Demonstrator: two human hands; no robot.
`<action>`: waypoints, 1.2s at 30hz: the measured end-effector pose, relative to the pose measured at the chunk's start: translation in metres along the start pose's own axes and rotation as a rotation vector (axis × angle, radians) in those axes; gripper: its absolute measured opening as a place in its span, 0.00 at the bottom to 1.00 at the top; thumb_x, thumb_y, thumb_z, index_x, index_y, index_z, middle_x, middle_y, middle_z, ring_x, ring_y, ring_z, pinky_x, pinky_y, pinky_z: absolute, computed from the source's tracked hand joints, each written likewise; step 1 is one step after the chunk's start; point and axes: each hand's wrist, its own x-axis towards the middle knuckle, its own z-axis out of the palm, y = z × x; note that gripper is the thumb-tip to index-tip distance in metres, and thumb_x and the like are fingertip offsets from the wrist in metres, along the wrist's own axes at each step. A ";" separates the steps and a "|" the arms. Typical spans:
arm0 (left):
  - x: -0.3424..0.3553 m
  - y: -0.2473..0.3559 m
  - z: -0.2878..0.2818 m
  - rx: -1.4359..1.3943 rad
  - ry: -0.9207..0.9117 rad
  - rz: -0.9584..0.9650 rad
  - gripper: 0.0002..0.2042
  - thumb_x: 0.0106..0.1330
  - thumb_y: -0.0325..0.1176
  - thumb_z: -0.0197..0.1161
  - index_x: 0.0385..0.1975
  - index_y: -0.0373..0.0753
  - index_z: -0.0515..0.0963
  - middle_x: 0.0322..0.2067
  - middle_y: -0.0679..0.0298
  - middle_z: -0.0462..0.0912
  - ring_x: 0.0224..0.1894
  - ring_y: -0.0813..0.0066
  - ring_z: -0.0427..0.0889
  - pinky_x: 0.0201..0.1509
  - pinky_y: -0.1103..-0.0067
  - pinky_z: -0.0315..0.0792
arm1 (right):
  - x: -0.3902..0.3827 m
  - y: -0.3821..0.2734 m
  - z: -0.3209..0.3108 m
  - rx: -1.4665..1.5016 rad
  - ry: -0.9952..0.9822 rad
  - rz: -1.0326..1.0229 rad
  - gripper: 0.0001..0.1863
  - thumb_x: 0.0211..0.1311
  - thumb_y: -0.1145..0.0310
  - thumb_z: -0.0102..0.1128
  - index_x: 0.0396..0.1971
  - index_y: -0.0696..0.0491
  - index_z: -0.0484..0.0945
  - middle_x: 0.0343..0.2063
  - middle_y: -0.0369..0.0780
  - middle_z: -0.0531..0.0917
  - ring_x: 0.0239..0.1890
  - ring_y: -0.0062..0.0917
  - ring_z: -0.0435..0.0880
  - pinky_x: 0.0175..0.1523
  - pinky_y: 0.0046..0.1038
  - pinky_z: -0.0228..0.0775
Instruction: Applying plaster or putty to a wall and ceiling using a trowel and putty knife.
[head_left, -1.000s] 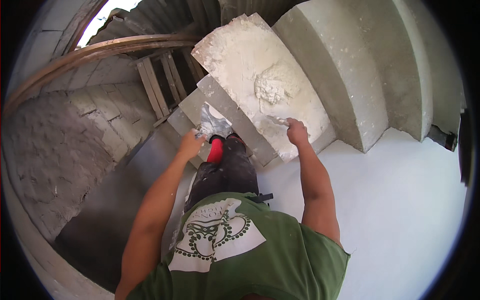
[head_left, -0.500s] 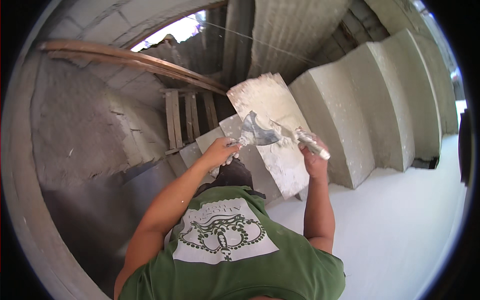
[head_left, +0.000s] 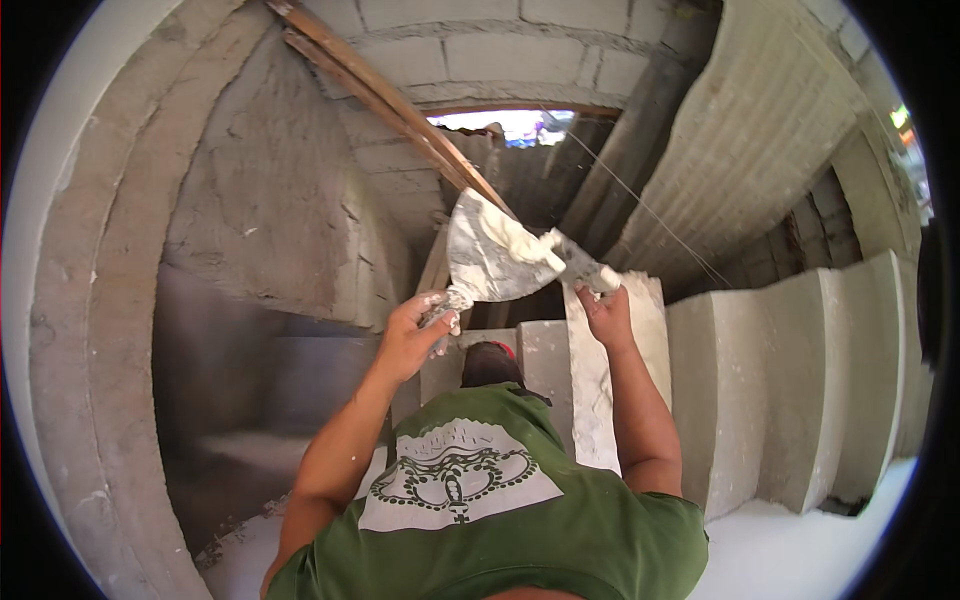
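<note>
Left hand (head_left: pixel 412 335) fingers grip the trowel (head_left: pixel 490 262); right hand (head_left: pixel 603 312) fingers grip a small tool (head_left: pixel 580 268). Wet plaster (head_left: pixel 520 245) could slide off if the trowel tips.

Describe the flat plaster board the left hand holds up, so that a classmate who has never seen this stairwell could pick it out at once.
Start at the pale plastered stair steps and look up, above the green shirt. The left hand lifts a grey, plaster-smeared board by a handle underneath. Unlike the narrow trowel in the right hand, it is broad and carries a white lump.

Plaster-smeared metal trowel (head_left: pixel 487 262) raised overhead, blade tilted, white plaster lump on it; second tool (head_left: pixel 583 270) touching.
</note>
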 end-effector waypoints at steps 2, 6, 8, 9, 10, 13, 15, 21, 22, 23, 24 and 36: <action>0.002 0.010 -0.012 -0.004 0.091 0.102 0.17 0.67 0.29 0.64 0.53 0.31 0.74 0.31 0.67 0.80 0.25 0.84 0.74 0.28 0.84 0.69 | 0.029 0.005 0.027 0.286 -0.003 0.018 0.15 0.60 0.72 0.62 0.45 0.61 0.78 0.39 0.39 0.84 0.42 0.20 0.80 0.50 0.26 0.71; 0.008 0.027 -0.041 0.313 0.388 0.502 0.17 0.65 0.28 0.65 0.53 0.31 0.75 0.39 0.61 0.82 0.36 0.76 0.79 0.41 0.81 0.72 | 0.078 -0.024 0.100 1.123 -0.154 0.353 0.20 0.57 0.76 0.54 0.52 0.62 0.73 0.44 0.44 0.82 0.44 0.30 0.83 0.55 0.31 0.74; 0.006 0.043 -0.052 0.881 0.594 0.718 0.16 0.61 0.25 0.67 0.50 0.34 0.78 0.40 0.56 0.82 0.36 0.68 0.80 0.42 0.77 0.73 | 0.097 -0.039 0.122 1.246 -0.323 0.448 0.21 0.58 0.75 0.51 0.52 0.62 0.72 0.44 0.45 0.82 0.44 0.33 0.84 0.53 0.34 0.76; 0.010 0.048 -0.058 0.971 0.639 0.871 0.19 0.54 0.21 0.68 0.48 0.36 0.80 0.38 0.56 0.81 0.36 0.61 0.79 0.42 0.73 0.73 | 0.106 -0.047 0.133 1.291 -0.427 0.466 0.21 0.58 0.72 0.50 0.52 0.63 0.72 0.44 0.47 0.82 0.43 0.34 0.84 0.51 0.35 0.78; 0.011 0.053 -0.064 0.986 0.662 0.867 0.19 0.54 0.21 0.68 0.48 0.36 0.80 0.38 0.56 0.81 0.36 0.61 0.79 0.42 0.73 0.73 | 0.111 -0.057 0.145 1.291 -0.455 0.521 0.21 0.59 0.71 0.50 0.52 0.63 0.72 0.44 0.47 0.82 0.44 0.35 0.85 0.51 0.36 0.78; 0.006 0.062 -0.080 1.215 0.746 0.967 0.23 0.49 0.19 0.68 0.49 0.38 0.81 0.36 0.59 0.81 0.35 0.60 0.79 0.40 0.69 0.73 | 0.128 -0.080 0.178 1.410 -0.666 0.611 0.23 0.59 0.68 0.51 0.53 0.64 0.72 0.45 0.49 0.82 0.44 0.37 0.85 0.52 0.38 0.79; -0.001 0.066 -0.090 1.374 0.778 0.979 0.26 0.46 0.18 0.67 0.50 0.40 0.81 0.37 0.60 0.81 0.34 0.61 0.78 0.38 0.70 0.73 | 0.139 -0.090 0.194 1.441 -0.743 0.613 0.23 0.59 0.68 0.51 0.53 0.64 0.72 0.44 0.49 0.82 0.43 0.37 0.85 0.51 0.38 0.79; -0.016 0.060 -0.121 1.505 1.083 0.907 0.27 0.46 0.16 0.66 0.51 0.41 0.80 0.37 0.60 0.80 0.34 0.61 0.78 0.37 0.70 0.72 | 0.158 -0.120 0.204 1.486 -0.890 0.473 0.22 0.58 0.71 0.52 0.52 0.65 0.72 0.43 0.49 0.83 0.44 0.36 0.85 0.51 0.37 0.79; -0.020 0.059 -0.124 1.506 1.117 0.894 0.27 0.46 0.16 0.66 0.51 0.41 0.80 0.37 0.60 0.80 0.34 0.61 0.78 0.37 0.70 0.72 | 0.161 -0.124 0.204 1.474 -0.922 0.480 0.22 0.58 0.71 0.52 0.52 0.65 0.72 0.43 0.49 0.83 0.44 0.36 0.85 0.51 0.37 0.79; -0.024 0.059 -0.127 1.490 1.182 0.839 0.27 0.46 0.17 0.67 0.51 0.41 0.80 0.37 0.59 0.80 0.33 0.60 0.77 0.38 0.70 0.73 | 0.167 -0.129 0.204 1.455 -0.903 0.403 0.25 0.58 0.69 0.51 0.55 0.65 0.69 0.46 0.49 0.81 0.46 0.37 0.84 0.53 0.37 0.78; -0.029 0.057 -0.131 1.472 1.250 0.784 0.27 0.46 0.18 0.68 0.51 0.40 0.80 0.37 0.59 0.80 0.33 0.59 0.77 0.38 0.70 0.73 | 0.169 -0.144 0.205 1.437 -0.886 0.325 0.28 0.58 0.68 0.50 0.59 0.64 0.66 0.48 0.49 0.80 0.49 0.37 0.82 0.54 0.37 0.76; -0.070 0.049 -0.073 -0.143 1.107 0.360 0.14 0.67 0.33 0.64 0.48 0.32 0.77 0.28 0.66 0.81 0.20 0.86 0.71 0.20 0.86 0.62 | 0.169 -0.238 0.213 0.568 -0.857 -1.056 0.20 0.50 0.73 0.68 0.47 0.54 0.82 0.48 0.43 0.82 0.53 0.42 0.78 0.57 0.36 0.71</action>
